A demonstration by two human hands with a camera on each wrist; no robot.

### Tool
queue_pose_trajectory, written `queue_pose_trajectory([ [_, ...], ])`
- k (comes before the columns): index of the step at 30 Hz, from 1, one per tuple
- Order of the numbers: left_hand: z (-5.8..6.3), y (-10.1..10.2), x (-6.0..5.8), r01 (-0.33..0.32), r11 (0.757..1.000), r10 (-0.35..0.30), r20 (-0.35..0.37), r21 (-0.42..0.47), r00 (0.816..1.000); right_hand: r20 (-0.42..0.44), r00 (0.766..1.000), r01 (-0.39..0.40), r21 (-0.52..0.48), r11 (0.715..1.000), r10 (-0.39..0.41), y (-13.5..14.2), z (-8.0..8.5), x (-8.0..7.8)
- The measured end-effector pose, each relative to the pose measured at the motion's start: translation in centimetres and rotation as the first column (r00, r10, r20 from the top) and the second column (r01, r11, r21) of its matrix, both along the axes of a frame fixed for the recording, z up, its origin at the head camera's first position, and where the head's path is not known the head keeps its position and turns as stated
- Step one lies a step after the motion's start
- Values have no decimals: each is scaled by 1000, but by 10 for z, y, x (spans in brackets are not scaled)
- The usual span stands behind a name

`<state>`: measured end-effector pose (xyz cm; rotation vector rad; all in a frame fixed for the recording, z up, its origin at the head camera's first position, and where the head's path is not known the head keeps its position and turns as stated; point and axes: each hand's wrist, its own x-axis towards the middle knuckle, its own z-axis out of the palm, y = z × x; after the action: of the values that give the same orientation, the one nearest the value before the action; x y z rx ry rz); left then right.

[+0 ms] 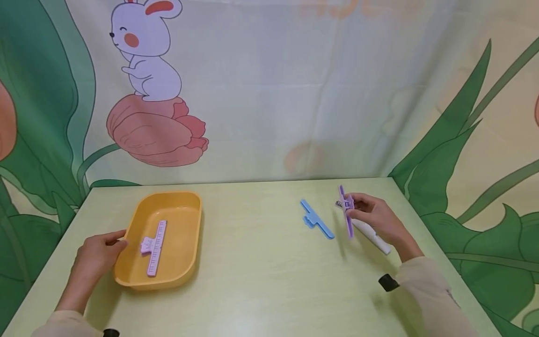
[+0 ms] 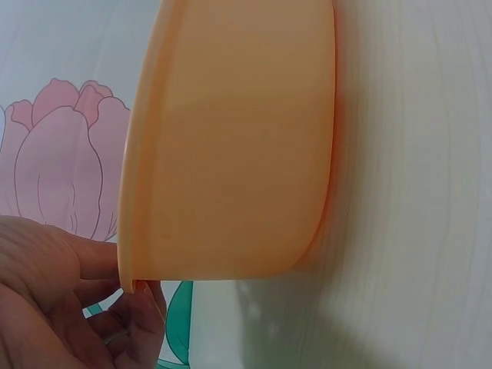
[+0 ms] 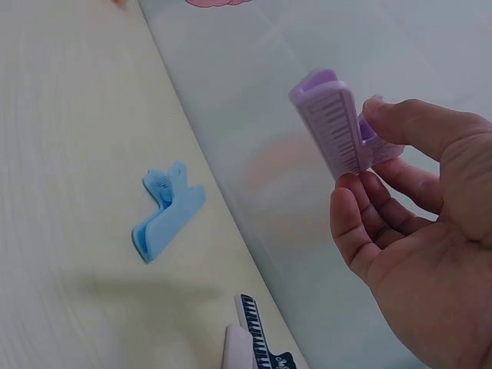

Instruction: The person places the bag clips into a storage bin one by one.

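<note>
My right hand [image 1: 375, 217] pinches a purple bag clip [image 1: 349, 220] by its handle tabs, raised above the table. In the right wrist view the purple clip [image 3: 330, 127] shows a ruler-like row of marks on its long bar. A white clip [image 1: 372, 236] lies below that hand, partly covered, with a black-and-white key pattern in the right wrist view. Left of it lies a blue clip [image 1: 317, 220]. My left hand [image 1: 94, 255] grips the rim of a yellow plastic tray [image 1: 191, 252] at its left side. Inside the tray lies a lilac clip [image 1: 156, 248].
The pale table [image 1: 252, 267] runs back to a printed cloth backdrop [image 1: 269, 93] with a rabbit and flowers. Open tabletop lies between the tray and the blue clip.
</note>
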<state>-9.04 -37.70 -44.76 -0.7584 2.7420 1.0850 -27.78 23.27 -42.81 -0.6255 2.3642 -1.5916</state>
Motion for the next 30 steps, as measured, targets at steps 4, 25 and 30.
queue_pose_trajectory([
  [4,-1,1,0,-3,1000,3,8,12,1000,13,1000,-2,-31,1000,3,2,3,0],
  [25,0,1,0,-15,999,15,4,32,1000,-50,999,-1,17,1000,2,2,27,2],
  [30,-1,-1,2,-8,1000,8,-7,25,1000,-54,998,-12,-17,1000,11,-1,36,1],
])
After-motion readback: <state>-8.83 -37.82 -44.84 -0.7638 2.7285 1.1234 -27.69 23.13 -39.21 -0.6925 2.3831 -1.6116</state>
